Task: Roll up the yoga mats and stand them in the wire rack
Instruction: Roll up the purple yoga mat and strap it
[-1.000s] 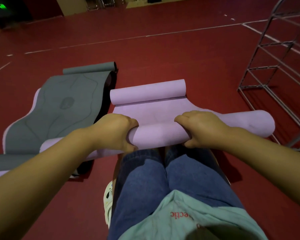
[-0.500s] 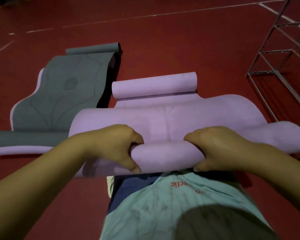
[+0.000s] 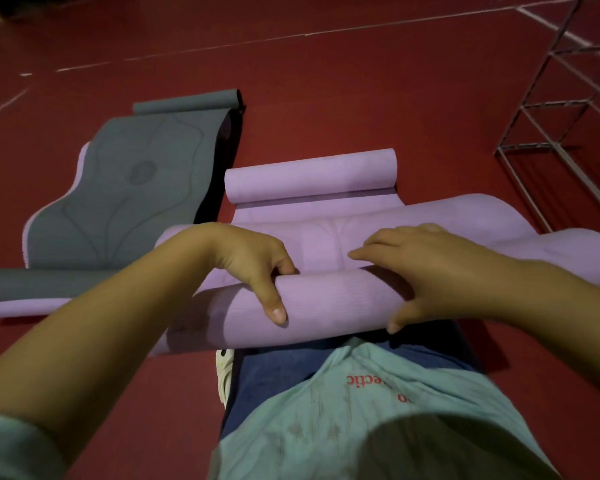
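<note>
A purple yoga mat point(image 3: 326, 306) lies across my lap, rolled at its near end and curled at its far end. My left hand point(image 3: 253, 265) grips the near roll, fingers tucked behind it and thumb on its front. My right hand point(image 3: 420, 271) rests on the same roll with its fingers stretched out over the flat sheet and its thumb down the front. A grey yoga mat point(image 3: 129, 188) lies wavy on the floor to the left, both its ends curled. The wire rack point(image 3: 561, 109) stands at the right edge.
Red floor point(image 3: 326, 84) with white lines spreads all around. My knees in blue jeans point(image 3: 264, 372) and a white shoe point(image 3: 224, 375) sit under the purple mat. The grey mat's near end point(image 3: 21, 289) overlaps a purple strip at far left.
The camera has tilted down and nearer. The near roll has turned forward and more of the sheet bulges up behind it. My right hand's fingers have straightened from a curled grip.
</note>
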Tool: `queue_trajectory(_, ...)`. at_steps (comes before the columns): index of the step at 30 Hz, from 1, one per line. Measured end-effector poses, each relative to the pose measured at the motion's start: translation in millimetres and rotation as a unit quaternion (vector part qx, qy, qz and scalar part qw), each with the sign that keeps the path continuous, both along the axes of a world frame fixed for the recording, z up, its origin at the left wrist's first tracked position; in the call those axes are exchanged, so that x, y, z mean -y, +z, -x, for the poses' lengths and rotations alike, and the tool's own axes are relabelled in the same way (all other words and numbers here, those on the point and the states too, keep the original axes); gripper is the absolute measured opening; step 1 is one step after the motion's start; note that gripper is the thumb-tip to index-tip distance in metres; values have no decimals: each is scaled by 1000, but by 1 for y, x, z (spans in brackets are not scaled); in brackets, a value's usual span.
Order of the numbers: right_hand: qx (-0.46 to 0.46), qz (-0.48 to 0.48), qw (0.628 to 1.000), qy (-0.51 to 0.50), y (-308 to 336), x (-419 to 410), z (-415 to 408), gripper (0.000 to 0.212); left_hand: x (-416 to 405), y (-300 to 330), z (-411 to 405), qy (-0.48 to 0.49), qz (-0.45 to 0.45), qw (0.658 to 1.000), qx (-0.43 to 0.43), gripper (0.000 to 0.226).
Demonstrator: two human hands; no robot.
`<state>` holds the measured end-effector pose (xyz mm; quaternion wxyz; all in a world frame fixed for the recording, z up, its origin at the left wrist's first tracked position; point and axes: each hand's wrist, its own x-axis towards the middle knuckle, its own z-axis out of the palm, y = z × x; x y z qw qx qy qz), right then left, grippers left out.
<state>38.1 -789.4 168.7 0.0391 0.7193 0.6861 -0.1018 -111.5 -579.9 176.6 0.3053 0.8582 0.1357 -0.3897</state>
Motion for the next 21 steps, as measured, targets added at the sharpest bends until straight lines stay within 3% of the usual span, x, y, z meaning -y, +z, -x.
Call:
queue_trajectory(3,-42,-59,997,-6,-5,4,13,69,-3,-3,-4,-2,1,1000,-12,22)
queue_trajectory(5,-59,-52,997,-22,-7,4,12,65,-3,-2,-5,-7,-3,1000,-16,21)
queue_trajectory(8,-59,-44,997,-17,-7,-1,9,65,-2,1,1,-5,-46,999,-22,39)
queue_trajectory(12,-50,-33,998,-18,-6,-6,6,64,6,5,19,-46,-136,981,129,76)
queue_trajectory(17,-108,-34,993,-42,-4,-10,-3,61,45,6,50,-29,-244,912,329,56)
queue_trajectory(21,-149,-4,987,-54,1,-20,-9,56,61,-12,47,-48,-342,878,331,52)
